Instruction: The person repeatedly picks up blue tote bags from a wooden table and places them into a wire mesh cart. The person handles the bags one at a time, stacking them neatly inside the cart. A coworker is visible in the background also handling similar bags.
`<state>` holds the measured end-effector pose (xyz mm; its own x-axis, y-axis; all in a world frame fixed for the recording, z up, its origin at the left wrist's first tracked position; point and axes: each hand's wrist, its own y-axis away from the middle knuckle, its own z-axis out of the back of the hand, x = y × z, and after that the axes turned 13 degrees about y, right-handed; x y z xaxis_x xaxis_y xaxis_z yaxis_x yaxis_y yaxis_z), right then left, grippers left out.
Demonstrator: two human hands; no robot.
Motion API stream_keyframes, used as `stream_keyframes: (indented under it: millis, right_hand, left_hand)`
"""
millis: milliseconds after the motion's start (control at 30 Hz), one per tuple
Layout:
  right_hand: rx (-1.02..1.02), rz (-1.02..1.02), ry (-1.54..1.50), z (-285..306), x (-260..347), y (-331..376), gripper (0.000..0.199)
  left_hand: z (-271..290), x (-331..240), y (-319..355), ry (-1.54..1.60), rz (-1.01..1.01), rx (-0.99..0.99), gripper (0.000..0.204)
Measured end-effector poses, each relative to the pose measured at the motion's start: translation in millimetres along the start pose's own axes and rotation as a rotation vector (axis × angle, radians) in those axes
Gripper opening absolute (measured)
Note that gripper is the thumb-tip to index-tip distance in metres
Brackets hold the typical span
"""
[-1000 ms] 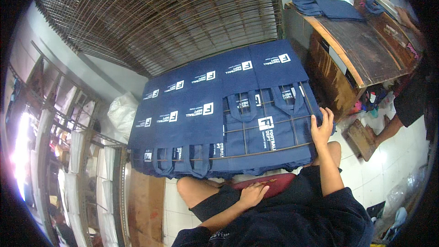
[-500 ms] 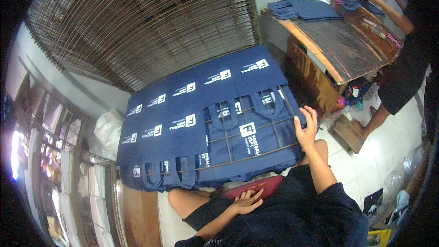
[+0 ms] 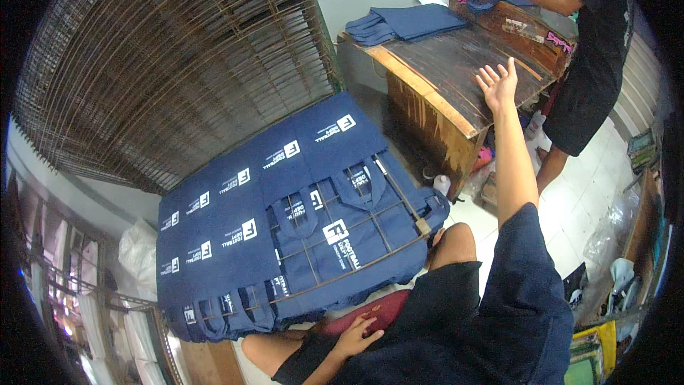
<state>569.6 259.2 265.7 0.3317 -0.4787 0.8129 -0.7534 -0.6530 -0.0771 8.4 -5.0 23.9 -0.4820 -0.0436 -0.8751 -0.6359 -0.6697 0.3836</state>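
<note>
My right hand [image 3: 499,87] is stretched out toward the wooden table, palm turned up and fingers apart, holding nothing. Against my lap, my left hand [image 3: 360,339] lies with fingers spread on a dark red surface [image 3: 374,310]. In front of me, navy fabric pieces [image 3: 214,221] with white prints cover a wire rack [image 3: 388,239]. On its near side, navy bags [image 3: 338,224] with loop handles lie on the stack, under the rack's wires. Neither hand touches the fabric.
Raised wire racks [image 3: 178,50] stand tilted behind the stack. Folded navy cloth [image 3: 413,23] lies on the wooden table [image 3: 463,71]. A co-worker in black [image 3: 591,64] handles navy cloth beyond it. A white plastic bag [image 3: 137,253] is at left, a bottle [image 3: 442,185] by the table.
My right hand has left the rack's near right corner and reached up and forward toward the table. My left hand stays at my lap. The view has swung to the right.
</note>
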Motion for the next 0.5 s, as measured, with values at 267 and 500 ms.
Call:
stream_keyframes:
  millis: [267, 500]
  right_hand:
    - [0.008, -0.07, -0.262, -17.1, -24.8, -62.7, 0.112]
    - [0.159, -0.295, -0.27, -71.6, -46.4, -76.5, 0.106]
  left_hand:
    - [-1.4, -3.5, 3.5, 0.079, 0.106, -0.05, 0.053]
    - [-6.0, 10.7, -6.5, 0.087, 0.082, -0.059, 0.054]
